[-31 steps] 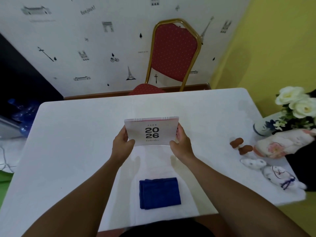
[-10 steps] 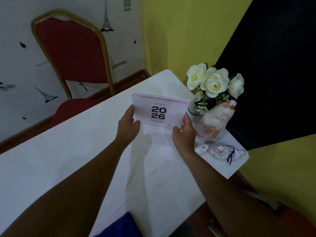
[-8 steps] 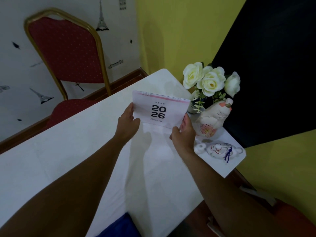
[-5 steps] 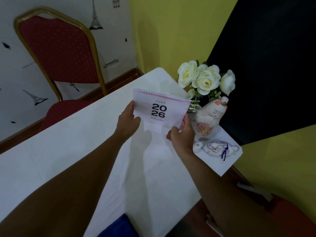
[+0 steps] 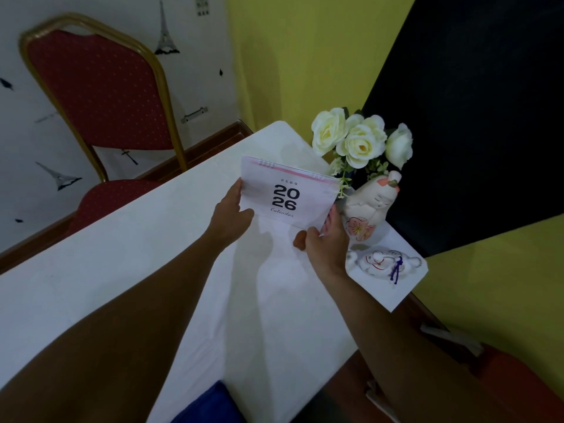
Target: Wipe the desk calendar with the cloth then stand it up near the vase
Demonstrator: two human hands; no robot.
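The white desk calendar (image 5: pixel 287 195), printed "2026" with a pink top band, is held above the white table (image 5: pixel 122 261), its cover facing me. My left hand (image 5: pixel 230 216) grips its left edge. My right hand (image 5: pixel 325 244) grips its lower right corner. Just right of the calendar stands the vase, almost fully hidden behind it, holding white roses (image 5: pixel 360 140). A corner of the blue cloth (image 5: pixel 210 404) shows at the bottom edge of the view, on the table near me.
A pale cat figurine (image 5: pixel 370 206) with a pink flower stands right beside the calendar. A small white painted figurine (image 5: pixel 384 262) lies near the table's right corner. A red chair (image 5: pixel 100 96) with a gold frame stands behind the table. A yellow wall is at the right.
Both hands have carried the calendar from the table's middle to the right end, close to the flowers. In the last half second my right thumb has slid toward the lower corner.
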